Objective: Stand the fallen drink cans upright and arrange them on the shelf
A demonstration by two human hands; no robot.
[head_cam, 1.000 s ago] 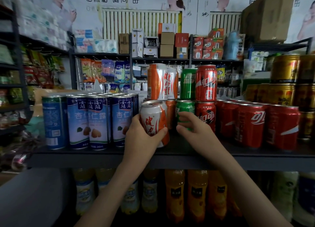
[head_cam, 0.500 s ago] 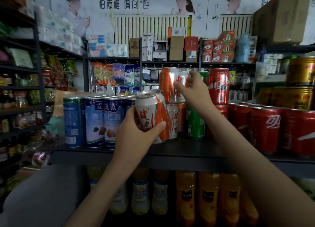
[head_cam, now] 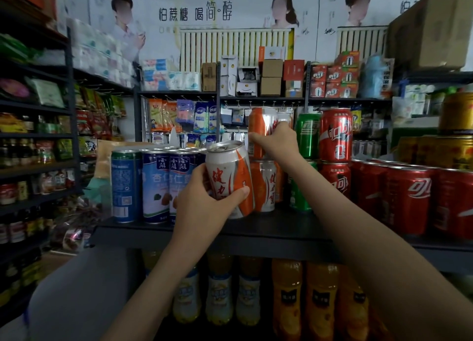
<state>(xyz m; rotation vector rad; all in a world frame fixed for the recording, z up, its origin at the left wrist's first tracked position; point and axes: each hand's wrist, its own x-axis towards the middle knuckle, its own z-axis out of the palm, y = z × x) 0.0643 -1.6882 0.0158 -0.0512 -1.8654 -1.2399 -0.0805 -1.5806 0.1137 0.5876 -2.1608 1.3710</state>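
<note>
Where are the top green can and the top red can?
Top green can point(head_cam: 309, 136): head view, middle of its side.
Top red can point(head_cam: 336, 136): head view, middle of its label.

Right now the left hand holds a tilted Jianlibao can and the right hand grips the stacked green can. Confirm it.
Wrong can: in the head view the right hand grips the stacked Jianlibao can, left of the green can. The left hand does hold the tilted can.

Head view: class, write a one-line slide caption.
Left hand holds a tilted orange-and-white can before the shelf; right hand grips a matching can stacked above.
</note>
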